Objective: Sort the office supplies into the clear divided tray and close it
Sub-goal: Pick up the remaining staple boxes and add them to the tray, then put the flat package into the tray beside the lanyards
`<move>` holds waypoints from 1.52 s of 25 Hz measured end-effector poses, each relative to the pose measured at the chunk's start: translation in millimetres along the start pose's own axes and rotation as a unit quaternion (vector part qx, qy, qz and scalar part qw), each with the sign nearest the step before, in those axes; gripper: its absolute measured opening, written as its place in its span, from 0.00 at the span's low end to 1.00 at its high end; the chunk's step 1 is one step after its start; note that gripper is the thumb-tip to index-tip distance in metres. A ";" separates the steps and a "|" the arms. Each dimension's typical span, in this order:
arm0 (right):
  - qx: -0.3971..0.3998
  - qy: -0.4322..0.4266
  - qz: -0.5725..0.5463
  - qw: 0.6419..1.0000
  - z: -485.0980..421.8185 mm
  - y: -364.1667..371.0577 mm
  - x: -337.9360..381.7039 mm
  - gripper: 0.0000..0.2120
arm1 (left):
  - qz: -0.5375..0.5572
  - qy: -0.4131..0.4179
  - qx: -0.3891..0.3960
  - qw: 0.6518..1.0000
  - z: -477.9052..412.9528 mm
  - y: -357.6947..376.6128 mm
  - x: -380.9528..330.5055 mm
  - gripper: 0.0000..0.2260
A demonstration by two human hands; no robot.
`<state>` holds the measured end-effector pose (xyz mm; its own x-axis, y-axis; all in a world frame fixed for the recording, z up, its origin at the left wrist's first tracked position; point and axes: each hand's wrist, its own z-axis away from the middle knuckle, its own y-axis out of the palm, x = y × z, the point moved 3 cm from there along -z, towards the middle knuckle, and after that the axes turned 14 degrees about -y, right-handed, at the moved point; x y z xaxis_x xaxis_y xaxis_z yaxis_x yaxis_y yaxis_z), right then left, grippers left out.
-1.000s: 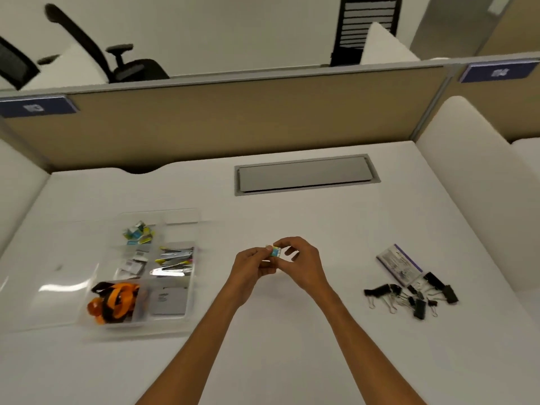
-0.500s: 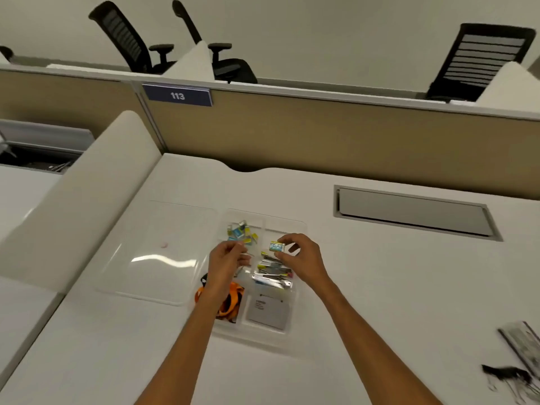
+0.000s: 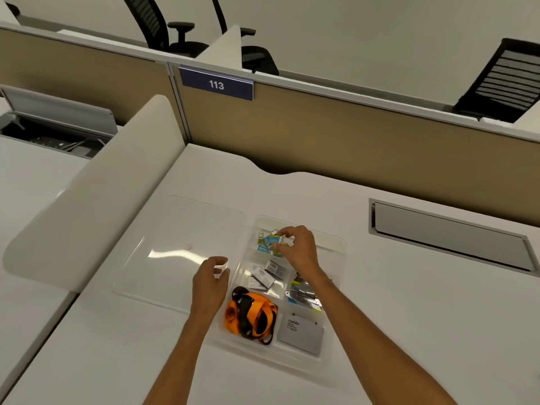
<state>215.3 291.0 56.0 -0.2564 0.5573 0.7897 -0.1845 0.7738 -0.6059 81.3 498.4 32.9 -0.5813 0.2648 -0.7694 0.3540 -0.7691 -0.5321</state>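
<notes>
Glossy clear plastic tray (image 3: 336, 244)

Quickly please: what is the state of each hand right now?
Left hand: open, fingers loosely curled, holding nothing visible.
Right hand: closed, pinching a small blue packet over the clear divided plastic tray.

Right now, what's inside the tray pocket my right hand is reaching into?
Blue and yellow packets in a loose pile; your right hand pinches one. The hand covers part of the pile, hiding whatever lies there.

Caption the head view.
Right hand pinches a small blue box over the far compartment of the clear tray; left hand hovers alongside.
</notes>
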 end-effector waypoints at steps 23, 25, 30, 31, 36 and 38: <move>-0.209 0.241 0.011 0.948 314.8 -311.3 -173.8 0.09 | -0.021 0.288 0.233 0.929 203.3 226.4 -105.0 0.12; -0.248 0.252 0.028 0.935 343.2 -348.5 -196.3 0.11 | -0.056 0.289 0.286 0.912 235.2 257.6 -104.6 0.11; -0.163 0.350 0.164 0.908 373.1 -433.6 -244.8 0.35 | -0.160 0.285 0.392 0.860 288.3 311.7 -99.5 0.12; -0.111 0.374 0.188 0.901 374.1 -443.5 -253.1 0.40 | -0.176 0.287 0.403 0.851 294.3 319.0 -98.9 0.12; 0.004 0.379 0.217 0.899 365.5 -456.3 -276.8 0.42 | -0.210 0.273 0.424 0.838 301.4 337.1 -100.0 0.12; 0.012 0.369 0.215 0.904 363.5 -456.4 -282.0 0.39 | -0.211 0.257 0.425 0.842 299.0 339.9 -100.9 0.13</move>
<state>26.9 -328.7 75.1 0.3920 0.8607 0.3248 -0.2406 0.4366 -0.8669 41.2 36.4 35.4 -0.0532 0.6678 -0.7424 -0.5834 -0.6242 -0.5196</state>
